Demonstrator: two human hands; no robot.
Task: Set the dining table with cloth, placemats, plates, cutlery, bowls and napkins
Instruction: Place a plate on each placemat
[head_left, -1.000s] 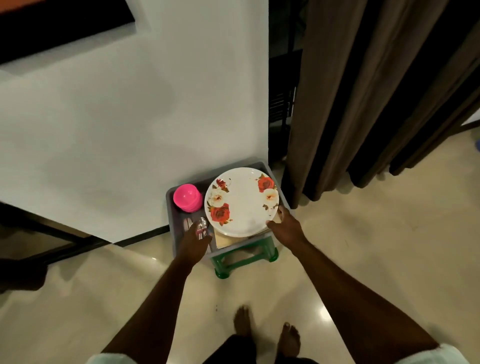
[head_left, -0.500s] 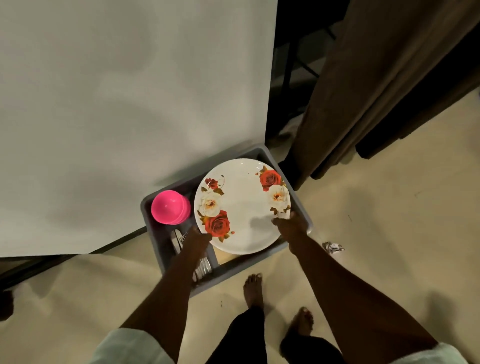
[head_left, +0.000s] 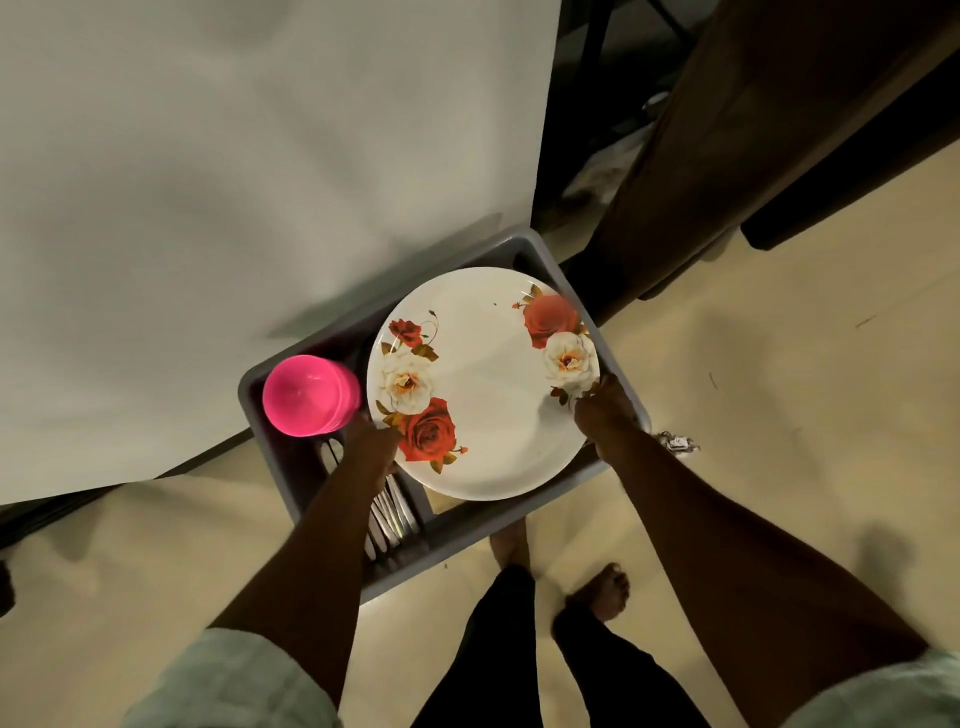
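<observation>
Head view, looking straight down. A grey bin (head_left: 291, 467) sits on the cream floor (head_left: 779, 415), its far side against a white wall (head_left: 260, 182). A white plate (head_left: 488, 395) printed with red and white roses lies across the right part of the bin, covering most of that side; whether more plates lie beneath it cannot be told. Left hand (head_left: 371, 447) is at the plate's near-left rim, beside the big red rose, fingers curled at the edge; it appears to grip the rim, though the fingertips are hidden under the plate. Right hand (head_left: 602, 410) holds the plate's right rim, thumb on top just below the white rose, remaining fingers out of sight beneath. Both forearms reach down from the bottom of the frame, pale sleeves at the elbows. A stack of pink bowls (head_left: 309, 395) stands upside down in the bin's far-left corner, just beside the plate's left edge. Steel cutlery (head_left: 392, 512) lies in a narrow compartment at the bin's near side, partly under the left forearm. Brown curtain (head_left: 727, 156) hangs at upper right. A small crumpled scrap (head_left: 678, 442) lies on the floor just right of the bin. Two bare feet (head_left: 597, 592) stand at the bin's near edge, dark trousers above them.
</observation>
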